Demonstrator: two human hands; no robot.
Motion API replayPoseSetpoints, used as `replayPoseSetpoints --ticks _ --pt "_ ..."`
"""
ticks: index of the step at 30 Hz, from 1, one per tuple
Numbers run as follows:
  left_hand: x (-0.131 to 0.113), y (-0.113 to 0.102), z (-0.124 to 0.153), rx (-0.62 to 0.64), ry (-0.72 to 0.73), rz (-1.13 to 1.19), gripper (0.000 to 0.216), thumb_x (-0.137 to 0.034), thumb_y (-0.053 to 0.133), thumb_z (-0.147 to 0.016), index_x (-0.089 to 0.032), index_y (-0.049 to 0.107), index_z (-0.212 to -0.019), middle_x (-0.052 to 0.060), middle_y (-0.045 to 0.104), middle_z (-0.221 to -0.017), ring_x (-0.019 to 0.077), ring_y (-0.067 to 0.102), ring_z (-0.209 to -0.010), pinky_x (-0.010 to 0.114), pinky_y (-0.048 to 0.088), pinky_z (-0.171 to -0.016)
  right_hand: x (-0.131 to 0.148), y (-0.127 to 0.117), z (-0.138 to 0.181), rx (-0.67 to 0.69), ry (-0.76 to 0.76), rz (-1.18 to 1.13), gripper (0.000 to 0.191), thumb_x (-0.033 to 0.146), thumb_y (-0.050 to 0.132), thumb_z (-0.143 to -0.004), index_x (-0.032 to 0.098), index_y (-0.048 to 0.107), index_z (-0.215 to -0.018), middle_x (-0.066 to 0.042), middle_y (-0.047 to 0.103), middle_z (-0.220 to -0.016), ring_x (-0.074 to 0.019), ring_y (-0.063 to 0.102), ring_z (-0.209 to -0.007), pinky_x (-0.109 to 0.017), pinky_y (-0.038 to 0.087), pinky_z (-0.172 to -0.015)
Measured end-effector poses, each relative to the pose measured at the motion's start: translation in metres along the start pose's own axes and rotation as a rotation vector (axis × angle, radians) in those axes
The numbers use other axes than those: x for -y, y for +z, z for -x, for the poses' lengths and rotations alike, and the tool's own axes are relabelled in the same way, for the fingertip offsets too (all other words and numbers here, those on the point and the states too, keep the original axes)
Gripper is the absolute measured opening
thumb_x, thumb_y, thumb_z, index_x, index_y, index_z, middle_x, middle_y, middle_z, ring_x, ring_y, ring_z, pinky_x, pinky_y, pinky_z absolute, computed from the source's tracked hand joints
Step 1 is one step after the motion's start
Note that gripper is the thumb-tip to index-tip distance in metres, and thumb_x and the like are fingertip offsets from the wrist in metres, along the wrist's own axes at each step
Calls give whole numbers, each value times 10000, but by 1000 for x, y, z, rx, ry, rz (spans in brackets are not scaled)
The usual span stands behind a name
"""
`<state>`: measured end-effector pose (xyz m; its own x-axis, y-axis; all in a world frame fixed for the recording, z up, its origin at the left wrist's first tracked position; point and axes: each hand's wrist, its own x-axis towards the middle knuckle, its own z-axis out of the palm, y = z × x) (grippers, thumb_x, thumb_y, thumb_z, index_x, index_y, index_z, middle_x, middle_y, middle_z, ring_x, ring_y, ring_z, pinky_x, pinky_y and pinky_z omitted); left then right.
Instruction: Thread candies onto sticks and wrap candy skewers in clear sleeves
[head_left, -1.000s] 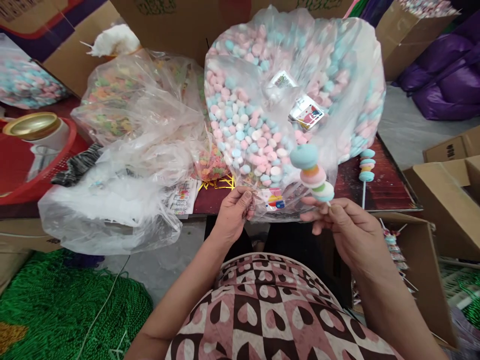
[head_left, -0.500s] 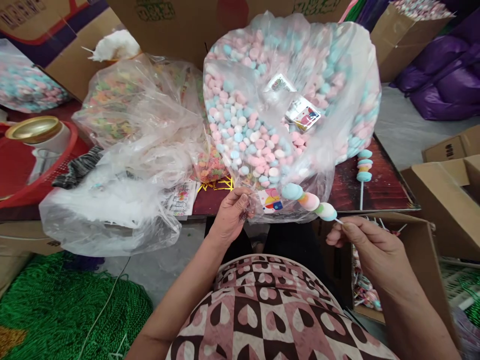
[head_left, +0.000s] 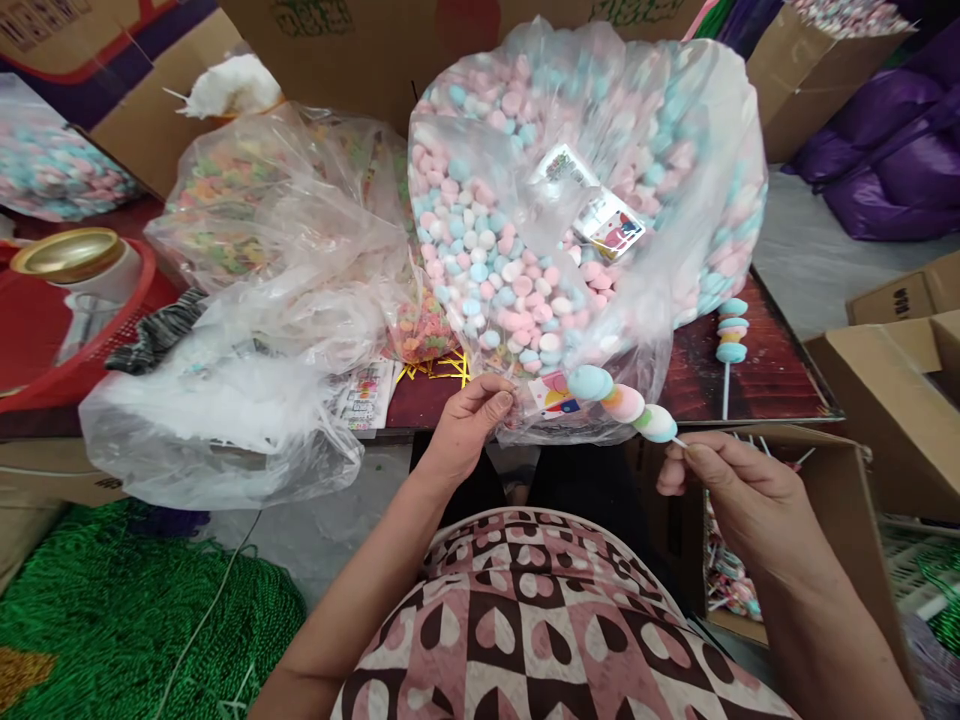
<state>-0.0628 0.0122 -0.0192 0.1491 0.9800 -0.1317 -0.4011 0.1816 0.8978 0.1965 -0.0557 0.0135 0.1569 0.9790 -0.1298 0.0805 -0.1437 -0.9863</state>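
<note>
My right hand (head_left: 742, 485) pinches the white stick of a marshmallow skewer (head_left: 624, 402), which tilts up to the left with blue, pink and white pieces and gummies between them. The fingers of my left hand (head_left: 474, 425) close on the edge of a small clear plastic bag (head_left: 555, 394) with a colourful print. The skewer's blue tip is beside the printed part; whether it is inside the bag I cannot tell. Behind both hands lies a large clear sack of marshmallows (head_left: 480, 240). Another marshmallow skewer (head_left: 732, 340) lies on the table at the right.
At the left stand a bag of gummies (head_left: 232, 200), a bag of white sticks (head_left: 225, 430) and a red basket (head_left: 161, 285). Yellow ties (head_left: 442, 366) lie on the dark red table (head_left: 772, 370). A cardboard box (head_left: 832, 500) with wrapped sweets is below my right hand.
My left hand has shifted slightly right and its fingers have moved along the bag's edge. The skewer and my right hand have moved only a little to the right.
</note>
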Motion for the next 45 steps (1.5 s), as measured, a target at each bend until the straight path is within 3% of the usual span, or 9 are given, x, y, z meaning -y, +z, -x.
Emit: replayPoseSetpoints --ticks 7,12,14,20,24,27,33,37,45 --pt "-7 6 7 180 67 -346 237 -408 611 -877 -173 638 -896 4 584 -767 110 543 -709 231 456 -687 15 45 -17 2 -72 -263 165 383 709 -820 219 701 -839 -38 728 -819 -143 619 -639 -262 502 -552" --pt "-10 9 8 173 189 -569 211 -369 579 -889 -172 644 -930 33 656 -844 135 572 -759 248 463 -713 12 66 -22 125 -72 -169 197 411 661 -862 218 686 -897 18 630 -592 -122 537 -517 -226 395 -455" --pt "-10 10 9 150 205 -610 210 -359 563 -897 -174 646 -949 36 666 -859 136 578 -755 246 459 -704 9 69 -21 168 -54 -156 220 429 633 -879 215 677 -907 13 639 -606 -130 548 -527 -237 407 -471" --pt "-2 17 11 108 129 -512 277 -435 594 -868 -169 643 -929 34 644 -861 134 561 -755 249 463 -713 10 74 -18 98 -145 -32 194 408 636 -880 220 687 -886 16 672 -761 -125 596 -603 -275 491 -631" --pt "11 13 8 34 27 -274 373 -527 687 -770 -165 666 -855 18 648 -808 144 569 -765 275 479 -748 12 77 -15 240 -148 -79 178 383 605 -908 221 681 -917 -5 713 -766 -127 595 -587 -270 493 -586" --pt "14 8 6 0 -3 -98 322 -488 723 -759 -179 677 -835 -5 630 -766 124 558 -740 261 478 -745 13 73 -14 245 -108 -159 187 385 588 -921 221 671 -955 -28 742 -755 -147 618 -587 -272 487 -539" --pt "5 4 3 39 76 8 170 -371 736 -790 -210 711 -840 -28 605 -764 77 545 -712 203 449 -708 19 39 -9 55 -111 -161 128 337 668 -869 213 702 -871 -46 751 -762 -166 670 -630 -258 476 -521" --pt "3 2 1 52 153 -42 153 -365 728 -799 -216 732 -834 2 649 -903 114 582 -876 231 455 -821 14 14 -1 5 -70 -98 109 329 686 -849 232 735 -843 -44 762 -828 -159 685 -624 -244 492 -518" --pt "-2 0 -1 122 260 -207 101 -311 652 -869 -243 723 -891 26 649 -988 149 597 -961 282 465 -857 13 -14 9 -74 -52 70 120 383 726 -794 268 744 -822 6 703 -663 -135 646 -594 -218 529 -575"
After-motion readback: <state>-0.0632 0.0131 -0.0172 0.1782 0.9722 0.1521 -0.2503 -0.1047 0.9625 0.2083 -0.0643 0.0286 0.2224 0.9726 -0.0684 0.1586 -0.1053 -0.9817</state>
